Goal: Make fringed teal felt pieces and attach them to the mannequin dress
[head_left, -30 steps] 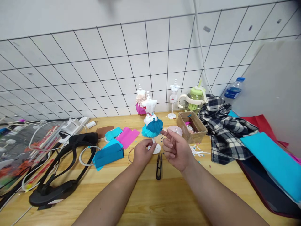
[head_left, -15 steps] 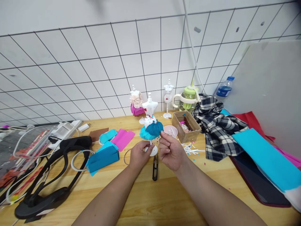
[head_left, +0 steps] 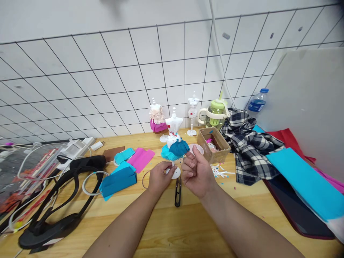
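My left hand [head_left: 161, 178] is closed round the stem and base of a small white dress-form mannequin [head_left: 174, 124]. The mannequin wears a skirt of crinkled paper, with a dark teal piece [head_left: 179, 148] over a brighter turquoise layer [head_left: 168, 153]. On the skirt's right side is my right hand [head_left: 197, 172], its thumb raised away from the curled fingers. Its index fingertip is at the teal paper's lower edge; whether they touch is hard to tell. Black thread snips [head_left: 177, 193] lie just in front of the base.
Behind stand a dressed mannequin [head_left: 157, 120] and a bare one [head_left: 192, 111]. To the right are a pink dish [head_left: 197, 147], a cardboard box [head_left: 215, 154], a green-lidded cup [head_left: 216, 113] and a plaid cloth [head_left: 249, 154]. Folded teal paper [head_left: 119, 184] and a black headset frame [head_left: 72, 193] lie left.
My right thumb has lifted off the skirt's edge, and the fingers have loosened. The teal paper's right edge now flares out more. My left hand keeps its hold on the mannequin.
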`<move>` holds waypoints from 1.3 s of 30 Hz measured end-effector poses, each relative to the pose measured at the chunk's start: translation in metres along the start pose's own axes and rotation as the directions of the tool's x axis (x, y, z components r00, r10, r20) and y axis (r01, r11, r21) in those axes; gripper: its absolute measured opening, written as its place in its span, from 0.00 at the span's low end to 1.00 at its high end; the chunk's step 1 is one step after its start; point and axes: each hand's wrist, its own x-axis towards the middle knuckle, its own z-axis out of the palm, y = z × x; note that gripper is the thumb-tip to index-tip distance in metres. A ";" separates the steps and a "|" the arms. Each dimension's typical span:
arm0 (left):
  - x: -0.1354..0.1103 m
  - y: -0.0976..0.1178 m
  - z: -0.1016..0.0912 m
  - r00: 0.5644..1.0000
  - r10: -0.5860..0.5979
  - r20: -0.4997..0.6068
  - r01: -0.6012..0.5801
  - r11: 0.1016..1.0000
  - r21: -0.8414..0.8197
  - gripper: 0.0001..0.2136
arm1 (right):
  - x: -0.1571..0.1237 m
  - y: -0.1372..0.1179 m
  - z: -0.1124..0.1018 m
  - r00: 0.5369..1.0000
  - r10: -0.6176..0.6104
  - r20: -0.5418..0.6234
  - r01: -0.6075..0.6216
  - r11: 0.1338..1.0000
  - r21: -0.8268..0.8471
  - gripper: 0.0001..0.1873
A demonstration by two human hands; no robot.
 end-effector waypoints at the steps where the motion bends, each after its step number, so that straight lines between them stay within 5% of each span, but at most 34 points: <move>1: 0.000 0.000 0.000 1.000 0.006 0.001 -0.006 1.000 0.007 0.07 | 0.001 0.000 0.000 1.000 0.005 -0.008 -0.004 1.000 0.011 0.17; 12: -0.001 0.002 0.000 1.000 0.025 0.008 -0.025 0.999 -0.024 0.07 | 0.002 0.001 -0.001 1.000 -0.008 -0.005 0.008 1.000 0.004 0.18; 18: 0.000 0.001 -0.001 1.000 -0.029 0.001 0.029 0.996 -0.080 0.07 | 0.001 0.006 -0.003 0.996 0.067 0.055 -0.065 0.997 -0.043 0.09; 25: 0.001 0.004 -0.003 0.999 -0.038 0.011 0.039 0.997 -0.061 0.05 | 0.001 0.014 -0.005 0.994 0.080 0.079 -0.066 0.983 -0.170 0.12; 39: -0.001 0.003 -0.004 0.996 -0.057 0.063 0.062 0.995 -0.077 0.05 | 0.002 0.016 -0.008 0.971 0.172 0.165 -0.154 0.981 -0.116 0.15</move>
